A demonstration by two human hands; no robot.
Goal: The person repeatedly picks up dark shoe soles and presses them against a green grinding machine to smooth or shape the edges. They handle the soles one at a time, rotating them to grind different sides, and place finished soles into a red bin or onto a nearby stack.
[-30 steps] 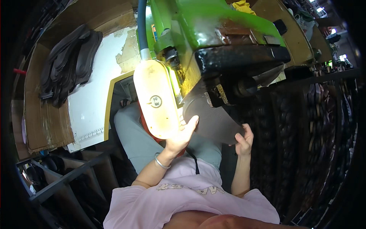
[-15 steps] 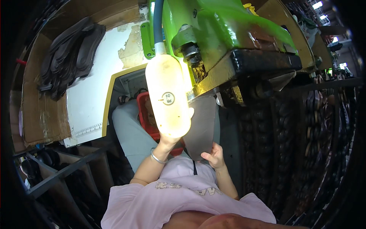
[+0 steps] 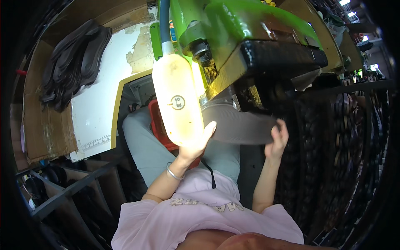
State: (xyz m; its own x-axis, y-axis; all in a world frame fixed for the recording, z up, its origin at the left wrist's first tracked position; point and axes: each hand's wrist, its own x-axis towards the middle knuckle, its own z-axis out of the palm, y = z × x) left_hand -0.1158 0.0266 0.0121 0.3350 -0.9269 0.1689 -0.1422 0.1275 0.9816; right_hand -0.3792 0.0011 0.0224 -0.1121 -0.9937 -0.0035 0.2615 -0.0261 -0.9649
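Note:
A flat dark grey shoe sole point(image 3: 239, 125) lies sideways below the head of a green machine point(image 3: 250, 25). Its right tip is pinched between the thumb and fingers of my right hand point(image 3: 278, 141). My left hand point(image 3: 199, 145) has its thumb on the sole's left end, while its other fingers are hidden behind a lit, rounded lamp point(image 3: 179, 121). The sole's upper left edge meets the machine's working point, where the contact itself is hidden.
Stacked dark soles point(image 3: 75, 58) lie in a cardboard box point(image 3: 52, 133) beside a white table point(image 3: 93, 108). A red basket point(image 3: 156, 121) stands by my legs. Divided shelving point(image 3: 71, 187) is at lower left; racks of dark footwear point(image 3: 308, 166) line the right.
The sole has swung from pointing toward me to lying sideways, its tip now at the right. My right hand moved right and away from me with it; my left thumb came into view.

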